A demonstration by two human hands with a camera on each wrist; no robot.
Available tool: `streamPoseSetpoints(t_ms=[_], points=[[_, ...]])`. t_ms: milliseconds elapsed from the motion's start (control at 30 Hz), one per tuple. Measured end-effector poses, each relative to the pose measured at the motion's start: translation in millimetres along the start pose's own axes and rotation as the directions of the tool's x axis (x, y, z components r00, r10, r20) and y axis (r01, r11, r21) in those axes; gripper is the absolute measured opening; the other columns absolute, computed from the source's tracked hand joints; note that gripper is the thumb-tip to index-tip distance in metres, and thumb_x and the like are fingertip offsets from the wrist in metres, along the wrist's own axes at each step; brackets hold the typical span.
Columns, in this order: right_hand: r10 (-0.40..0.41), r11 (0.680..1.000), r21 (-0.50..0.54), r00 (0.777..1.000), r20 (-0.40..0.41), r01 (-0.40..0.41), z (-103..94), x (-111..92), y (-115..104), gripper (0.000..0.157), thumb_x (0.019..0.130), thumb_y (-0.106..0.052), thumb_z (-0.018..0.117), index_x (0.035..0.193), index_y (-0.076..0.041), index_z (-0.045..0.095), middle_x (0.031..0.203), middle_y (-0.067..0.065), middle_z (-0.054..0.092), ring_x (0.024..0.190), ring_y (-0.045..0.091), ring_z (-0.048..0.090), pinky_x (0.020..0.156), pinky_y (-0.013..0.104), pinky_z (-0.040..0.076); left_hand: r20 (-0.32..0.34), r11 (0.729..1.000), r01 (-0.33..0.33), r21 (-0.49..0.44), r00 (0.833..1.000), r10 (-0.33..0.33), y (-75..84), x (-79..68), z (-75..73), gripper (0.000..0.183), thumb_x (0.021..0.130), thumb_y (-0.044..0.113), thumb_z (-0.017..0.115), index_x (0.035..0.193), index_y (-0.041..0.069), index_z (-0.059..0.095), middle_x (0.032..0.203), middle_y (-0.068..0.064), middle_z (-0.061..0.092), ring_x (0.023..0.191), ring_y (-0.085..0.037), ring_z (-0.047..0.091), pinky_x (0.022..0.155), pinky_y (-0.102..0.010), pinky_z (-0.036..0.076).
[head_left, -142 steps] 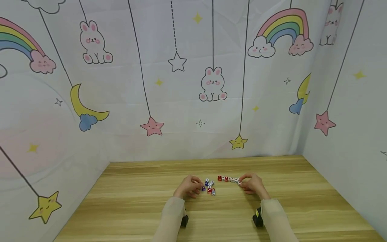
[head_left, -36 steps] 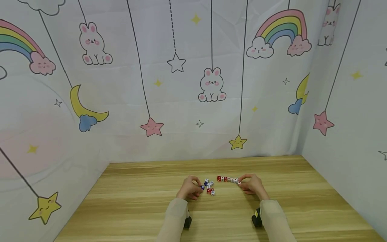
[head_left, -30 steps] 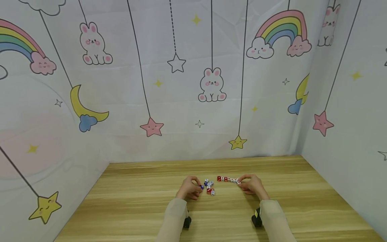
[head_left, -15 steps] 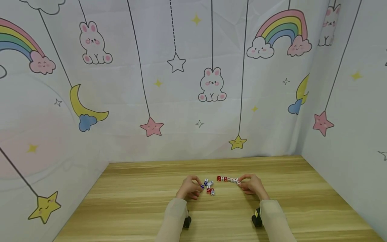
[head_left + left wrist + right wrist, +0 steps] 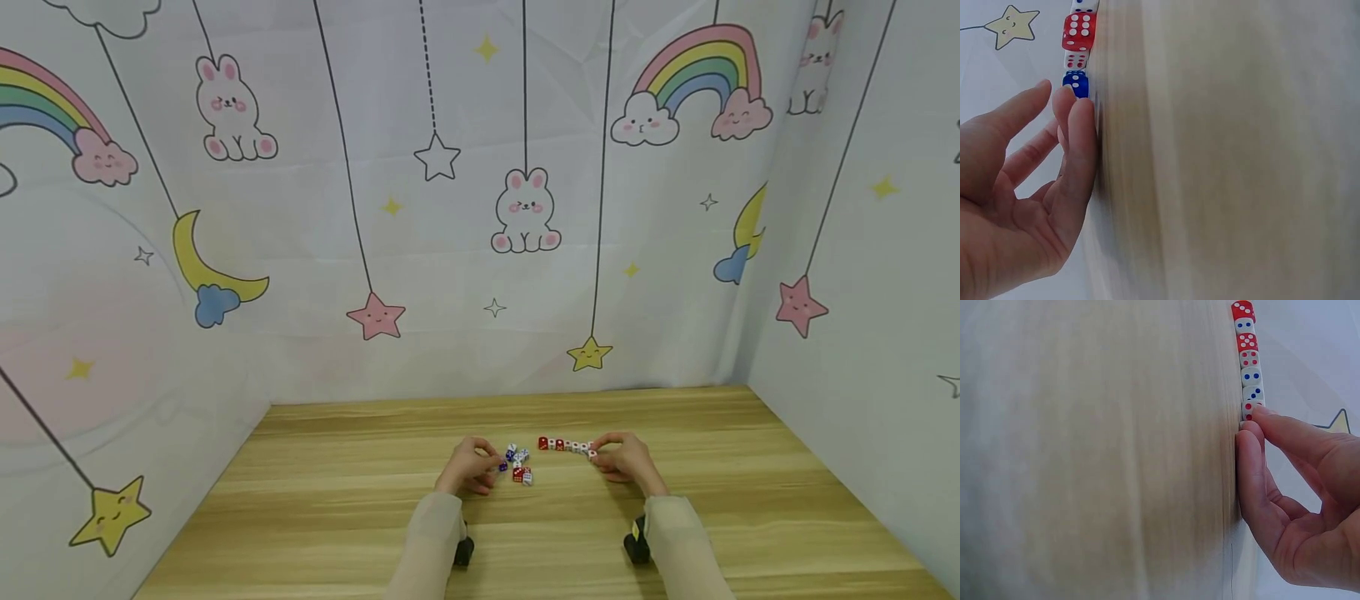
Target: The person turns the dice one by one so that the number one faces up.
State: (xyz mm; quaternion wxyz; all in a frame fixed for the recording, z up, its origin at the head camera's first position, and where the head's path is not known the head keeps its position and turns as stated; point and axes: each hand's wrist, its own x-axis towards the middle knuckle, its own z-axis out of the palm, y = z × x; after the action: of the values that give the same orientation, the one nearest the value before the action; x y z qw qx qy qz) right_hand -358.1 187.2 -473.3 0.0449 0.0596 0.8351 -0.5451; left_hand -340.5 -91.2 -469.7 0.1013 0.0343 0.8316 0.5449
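In the head view my left hand (image 5: 471,467) is at the left of a loose group of dice, its fingertips right at a blue die (image 5: 503,467). The left wrist view shows the thumb standing away from that blue die (image 5: 1076,84), with the other fingertips close below it. My right hand (image 5: 628,460) pinches a white die (image 5: 592,455) at the right end of a row of dice. In the right wrist view, thumb and forefinger are at the white die with red pips (image 5: 1248,410); the fingers partly hide it.
The row runs left to a red die (image 5: 543,443). Nearer the left hand lie another red die (image 5: 517,475), a white die (image 5: 527,477) and several blue and white ones. The wooden table (image 5: 360,533) meets a printed cloth wall (image 5: 450,358) behind.
The blue die was held between my left fingers and turned, then set down on the table; the thumb has come away from it. My right hand stays at the row's end.
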Motion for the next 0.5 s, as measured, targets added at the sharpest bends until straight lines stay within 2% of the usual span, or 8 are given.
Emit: streamPoseSetpoints(t_ms=[233,500], points=[[0.005,1.000,0.005,1.000,0.001,-0.005,0.3,-1.0,-0.8,0.025,0.071,0.000,0.070,0.095,0.002,0.064,0.054,-0.002,0.057,0.049,0.007,0.054,0.045,0.024,0.050,-0.007,1.000,-0.005,0.021,1.000,0.005,-1.8,2.4,1.7,0.017,0.082,0.012,0.063,0.093,0.000,0.061,0.061,-0.009,0.057,0.046,-0.012,0.054,0.043,-0.030,0.050],[0.008,1.000,-0.005,1.000,-0.001,-0.008,0.5,-0.7,-0.8,0.025,0.071,0.000,0.070,0.095,0.001,0.064,0.060,0.001,0.056,0.050,0.007,0.054,0.045,0.024,0.049,0.016,1.000,0.000,0.029,1.000,0.000,-2.3,3.6,1.2,0.017,0.078,0.004,0.064,0.095,0.002,0.064,0.058,-0.005,0.057,0.045,-0.010,0.051,0.043,-0.029,0.050]])
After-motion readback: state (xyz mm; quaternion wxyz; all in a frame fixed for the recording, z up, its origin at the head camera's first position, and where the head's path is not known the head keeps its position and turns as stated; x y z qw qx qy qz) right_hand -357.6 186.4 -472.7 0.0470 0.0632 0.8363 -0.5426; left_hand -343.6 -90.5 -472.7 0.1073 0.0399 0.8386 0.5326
